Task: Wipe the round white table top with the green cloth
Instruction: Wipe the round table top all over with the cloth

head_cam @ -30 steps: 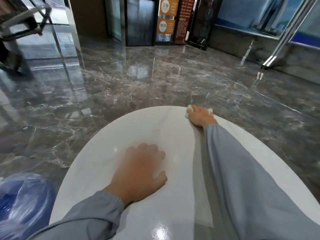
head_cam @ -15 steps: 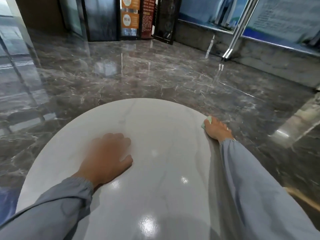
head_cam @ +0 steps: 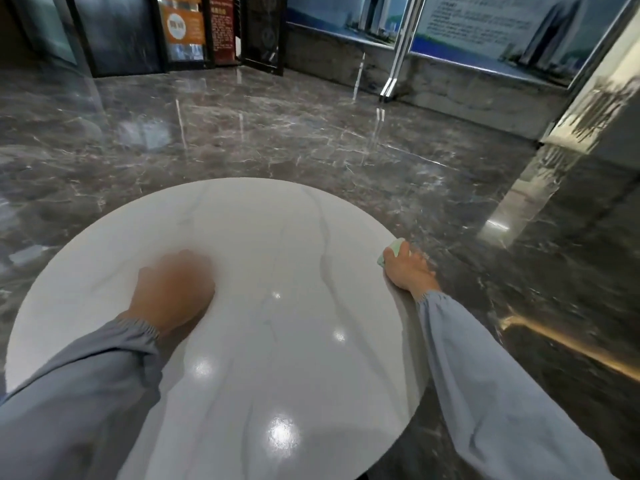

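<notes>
1. The round white table top [head_cam: 277, 237] stands on a dark, glossy marble floor [head_cam: 311, 140]. Its surface is shiny, with faint grey veins running from far to near and a few bright spots of reflected light.
2. The green cloth [head_cam: 390, 252] sits right at the table's right rim, about level with its middle. Only a small pale-green part shows, poking out past the far side of the hand that covers it.
3. That visible part is a short strip whose long axis runs from near-left to far-right, roughly following the curve of the rim. The rest is hidden under the hand, so I cannot tell the cloth's whole shape or how it is folded.
4. The right hand [head_cam: 408, 273] lies on top of the cloth with its fingers [head_cam: 424, 266] bent down over the cloth and the rim, grasping the cloth against the table's edge. The wrist points back toward the near right, and a grey-blue sleeve [head_cam: 491, 386] runs from it alongside the right edge.
5. The left hand [head_cam: 173, 289] rests on the left half of the top, well apart from the cloth. It is smeared by blur, so I cannot tell whether its fingers are spread or clenched. Its grey-blue sleeve [head_cam: 79, 393] crosses the near-left part of the table.
6. Across the room, at the far left, stand dark doors [head_cam: 114, 36] and an orange sign [head_cam: 181, 22]. Along the far right wall runs a blue-and-white display panel [head_cam: 485, 26].
</notes>
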`<state>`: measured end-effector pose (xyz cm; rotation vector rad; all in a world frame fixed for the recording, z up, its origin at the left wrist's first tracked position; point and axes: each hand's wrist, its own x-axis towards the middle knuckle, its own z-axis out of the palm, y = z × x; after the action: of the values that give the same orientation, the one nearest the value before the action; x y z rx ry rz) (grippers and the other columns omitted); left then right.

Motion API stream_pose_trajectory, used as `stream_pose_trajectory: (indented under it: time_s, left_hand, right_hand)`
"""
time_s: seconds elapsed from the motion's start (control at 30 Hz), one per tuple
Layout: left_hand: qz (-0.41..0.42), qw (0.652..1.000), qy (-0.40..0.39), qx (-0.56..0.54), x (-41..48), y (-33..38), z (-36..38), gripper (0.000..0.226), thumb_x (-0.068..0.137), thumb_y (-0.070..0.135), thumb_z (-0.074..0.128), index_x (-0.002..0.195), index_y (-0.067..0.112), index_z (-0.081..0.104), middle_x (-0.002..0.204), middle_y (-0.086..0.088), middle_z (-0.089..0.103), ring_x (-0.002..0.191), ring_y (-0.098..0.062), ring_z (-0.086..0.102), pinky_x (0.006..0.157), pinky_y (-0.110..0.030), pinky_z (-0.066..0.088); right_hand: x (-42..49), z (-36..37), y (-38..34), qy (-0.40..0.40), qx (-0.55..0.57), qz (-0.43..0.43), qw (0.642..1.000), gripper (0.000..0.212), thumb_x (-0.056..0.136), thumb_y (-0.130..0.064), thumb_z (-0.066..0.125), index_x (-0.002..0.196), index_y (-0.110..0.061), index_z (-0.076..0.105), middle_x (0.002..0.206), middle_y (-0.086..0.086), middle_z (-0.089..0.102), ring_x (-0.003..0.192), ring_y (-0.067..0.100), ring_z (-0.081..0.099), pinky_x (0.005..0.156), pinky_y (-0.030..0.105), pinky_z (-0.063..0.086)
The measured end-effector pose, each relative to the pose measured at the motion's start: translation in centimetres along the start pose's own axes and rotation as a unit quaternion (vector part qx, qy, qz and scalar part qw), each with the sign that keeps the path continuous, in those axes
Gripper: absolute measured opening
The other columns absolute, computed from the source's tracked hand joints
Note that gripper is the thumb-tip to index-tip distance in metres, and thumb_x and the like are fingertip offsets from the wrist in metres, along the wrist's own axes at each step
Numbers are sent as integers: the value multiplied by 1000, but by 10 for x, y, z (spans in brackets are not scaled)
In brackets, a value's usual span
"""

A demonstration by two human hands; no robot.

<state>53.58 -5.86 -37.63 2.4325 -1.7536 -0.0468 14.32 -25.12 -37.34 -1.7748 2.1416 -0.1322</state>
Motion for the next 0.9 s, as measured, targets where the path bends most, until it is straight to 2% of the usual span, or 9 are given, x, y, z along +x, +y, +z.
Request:
stream_pose_trajectory:
  time_s: [0.3, 0.43, 0.6, 0.77, 0.9]
  left_hand:
    - [54, 996, 55, -37, -87, 31, -1, 26, 98, 38, 59, 113, 23, 73, 126, -2, 66, 110, -33, 61, 84, -46, 47]
    - [55, 994, 58, -68, -124, 33, -2, 23, 97, 37, 59, 111, 25, 73, 123, -1, 67, 111, -31, 60, 85, -47, 45]
    - [59, 989, 101, -90, -157, 24, 1, 17, 95, 31, 66, 107, 24, 75, 119, -3, 69, 111, -34, 61, 85, -50, 47]
    - [68, 974, 157, -145, -180, 12, 9, 30, 90, 36, 54, 100, 21, 77, 109, -4, 72, 108, -34, 65, 84, -51, 49]
    - [90, 963, 190, -167, -188, 10, 15, 29, 92, 35, 55, 96, 18, 78, 101, -5, 74, 99, -35, 68, 80, -47, 51]
  right_hand:
    - [-99, 16, 42, 3, 42, 53, 998, 70, 107, -54, 19, 164, -17, 1, 164, 26, 15, 148, 44, 23, 119, 58, 22]
    - [-146, 26, 45, 1, 54, 85, 995, 71, 108, -52, 17, 165, -16, -5, 168, 25, 6, 152, 43, 16, 120, 58, 17]
    - [-208, 40, 43, 3, 120, 111, 987, 73, 108, -49, 25, 164, -14, -7, 165, 26, 7, 148, 44, 20, 116, 58, 25]
    - [-275, 65, 30, 11, 135, 106, 985, 72, 109, -46, 24, 163, -11, -9, 163, 32, 4, 147, 44, 22, 115, 56, 28]
    - [-328, 91, 21, 26, 92, 42, 995, 71, 110, -46, 23, 163, -10, -8, 161, 40, -7, 151, 47, 11, 117, 57, 23]
